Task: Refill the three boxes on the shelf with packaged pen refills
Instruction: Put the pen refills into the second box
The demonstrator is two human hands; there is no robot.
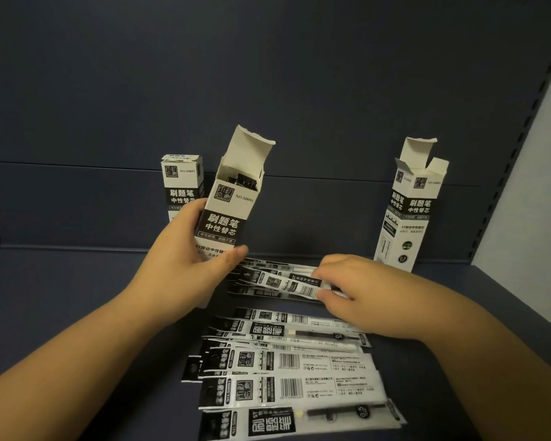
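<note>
Left hand (185, 259) clenched round middle box (228, 198), tilted with flap open toward the packets for loading; right hand (347, 288) pinching one packet (287, 281) off far pile on shelf (77, 297); other boxes (182, 183) upright at back wall, near pile (283, 370) waiting.

**Count on the shelf**

Three white-and-black boxes: a closed one (182, 183), an open one (228, 198), another open one (407, 205). Two hands: left (185, 259), right (353, 288). The packaged refills (287, 364) overlap in two loose piles; their exact number cannot be told.
</note>
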